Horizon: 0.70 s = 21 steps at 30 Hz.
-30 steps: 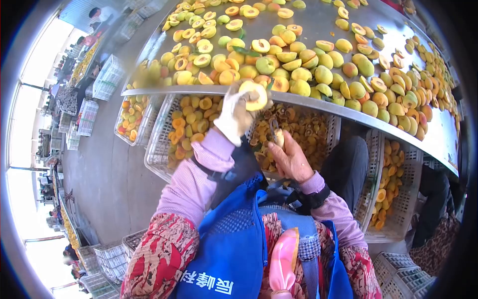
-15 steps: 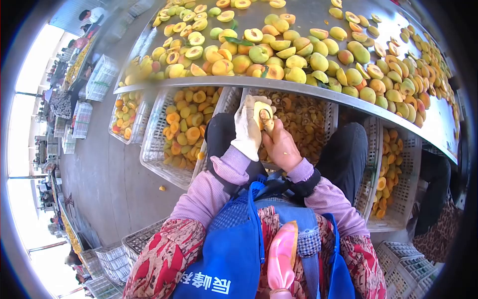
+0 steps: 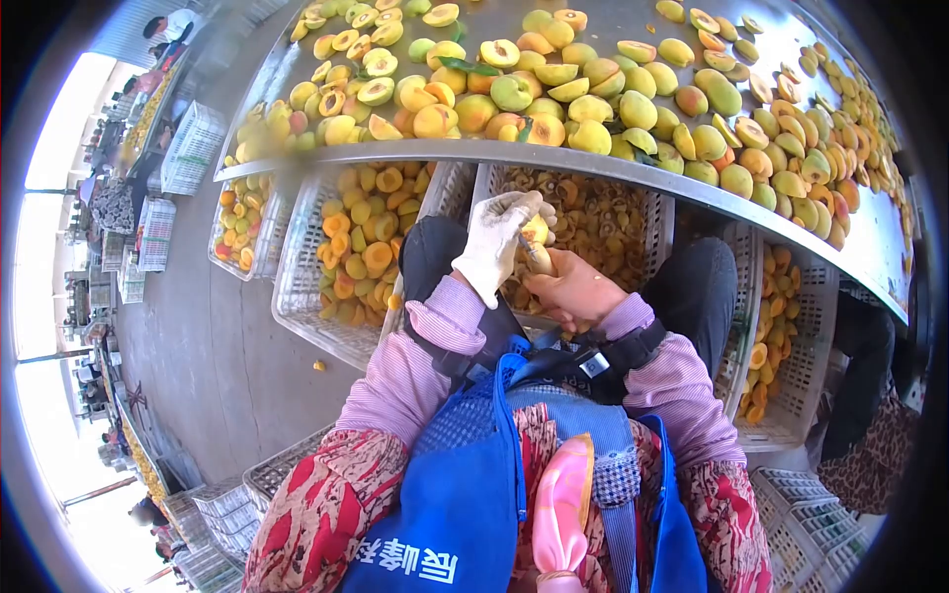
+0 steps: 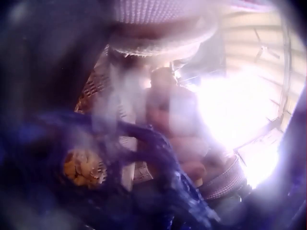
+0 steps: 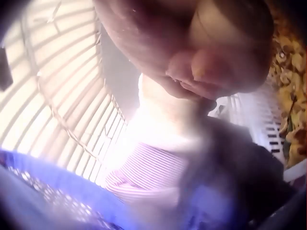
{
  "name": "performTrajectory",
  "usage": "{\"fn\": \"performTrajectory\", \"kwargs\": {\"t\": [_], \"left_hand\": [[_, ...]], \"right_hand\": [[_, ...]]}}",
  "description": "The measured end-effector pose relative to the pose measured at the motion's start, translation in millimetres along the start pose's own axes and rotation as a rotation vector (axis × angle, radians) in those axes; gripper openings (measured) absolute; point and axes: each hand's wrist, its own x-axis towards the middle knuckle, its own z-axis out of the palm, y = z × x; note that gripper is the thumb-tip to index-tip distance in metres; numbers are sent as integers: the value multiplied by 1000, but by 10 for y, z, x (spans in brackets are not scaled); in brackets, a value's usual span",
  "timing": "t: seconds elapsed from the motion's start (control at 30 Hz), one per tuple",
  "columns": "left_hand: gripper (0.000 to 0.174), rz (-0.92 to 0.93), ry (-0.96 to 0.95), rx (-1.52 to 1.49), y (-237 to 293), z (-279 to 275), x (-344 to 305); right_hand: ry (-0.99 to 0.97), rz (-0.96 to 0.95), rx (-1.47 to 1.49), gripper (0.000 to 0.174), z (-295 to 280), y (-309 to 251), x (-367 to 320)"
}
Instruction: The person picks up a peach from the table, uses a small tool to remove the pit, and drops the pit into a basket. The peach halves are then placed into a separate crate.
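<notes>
My left hand [image 3: 491,242], in a white glove, holds a yellow peach half [image 3: 537,229] over a crate of scraps. Close against the fruit, my bare right hand [image 3: 576,290] grips a small pitting tool by its pale handle [image 3: 540,260]. A thin dark metal part of the tool meets the peach, partly hidden by the glove. In the right wrist view the curled fingers [image 5: 206,72] of the right hand fill the top. The left wrist view is hazy, with the right hand [image 4: 177,129] showing blurred beyond the glove cuff.
A metal table [image 3: 395,156] piled with whole and halved peaches [image 3: 593,109] spans the front. Beneath it stand a crate [image 3: 660,227] of scraps, a crate [image 3: 306,321] of peach halves to its left, and another crate [image 3: 806,376] at the right. My knees flank the scrap crate.
The left hand has come down from the table edge with the peach half to meet the right hand. Since half a second ago, the fruit has turned and its cut face shows less.
</notes>
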Motion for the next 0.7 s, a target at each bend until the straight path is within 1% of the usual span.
{"fn": "performTrajectory", "kwargs": {"t": [0.03, 0.1, 0.13, 0.2, 0.23, 0.27, 0.3, 0.33, 0.37, 0.4, 0.5, 0.53, 0.6, 0.63, 0.67, 0.7], "left_hand": [[25, -1, -1, 2, 3, 5, 7], [24, 56, -71, 18, -21, 15, -11], [24, 53, -71, 20, -50, 14, -5], [23, 219, -192, 264, -96, 15, 2], [30, 223, -234, 276, -86, 28, -3], [30, 225, -235, 278, -51, 30, -11], [33, 161, -309, 194, -13, 27, -32], [37, 97, -385, 109, 16, 35, -45], [42, 95, -371, 118, -2, 41, -48], [42, 100, -373, 120, -10, 62, -69], [37, 10, -334, -103, -46, 122, -133], [36, -73, -199, -287, -26, 229, -227], [35, -38, -69, -362, 48, 326, -280], [36, -28, -77, -408, 98, 290, -247], [35, 16, -34, -409, 156, 226, -250], [33, 266, 25, -195, 263, 96, -258]], "right_hand": [[0, -1, 2, 24, -33, 3, -6], [-115, 48, 182, 16, -87, 23, -30], [-115, 48, 186, 16, -112, 50, -39], [-270, 115, 470, 14, -154, 127, -50], [-271, 114, 470, 14, -186, 160, -64], [-316, 93, 496, 16, -221, 186, -75], [-362, 72, 522, 18, -240, 213, -88], [-362, 68, 519, 18, -253, 226, -102], [-397, 52, 557, 18, -262, 238, -118], [-433, 38, 593, 17, -262, 254, -136], [-471, -14, 617, 19, -235, 293, -212], [-478, -14, 604, 19, -197, 303, -239], [-569, -153, 660, 20, -125, 280, -265], [-640, -180, 665, 21, -128, 295, -263], [-650, -210, 693, 20, -128, 321, -273], [-576, -214, 717, 20, -137, 337, -300]]}}
